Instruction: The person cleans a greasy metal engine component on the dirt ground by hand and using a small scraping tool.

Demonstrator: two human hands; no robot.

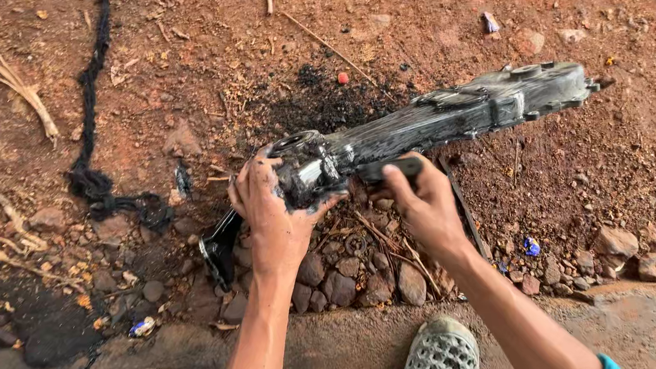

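Two perforated grey clogs (441, 358) at the bottom edge, planted on a damp concrete ledge (340, 350); person crouched, both forearms reaching forward over red dirt and a heap of small stones (340, 279).

Left hand (271, 208): fingers spread and curled over the near, rounded end of a long, greasy metal engine casing (453, 115), palm pressed against it, gripping to steady it. Hand blackened with oil.

Right hand (423, 198): closed around a dark handle (393, 168) of what looks like a brush or scraper (working end hidden under the casing, cannot tell which). Handle lies just below the casing's lower edge, touching or nearly so.

Casing runs from the left hand diagonally up and right, far end well clear of both hands, held slightly off the ground at the near end. Surface streaked and wet-looking.

Judgement: step in hand looks like scrubbing or scraping grime off the casing, left hand bracing, right hand working the tool. Next move would call for a firm brace on the slippery near end and short strokes along the underside.

Around: black oily patch (326, 101) on the soil behind the casing, a dark frayed rope (94, 146) trailing at left, a black flat scrap (220, 244) under the left wrist, dry stalks (20, 89).
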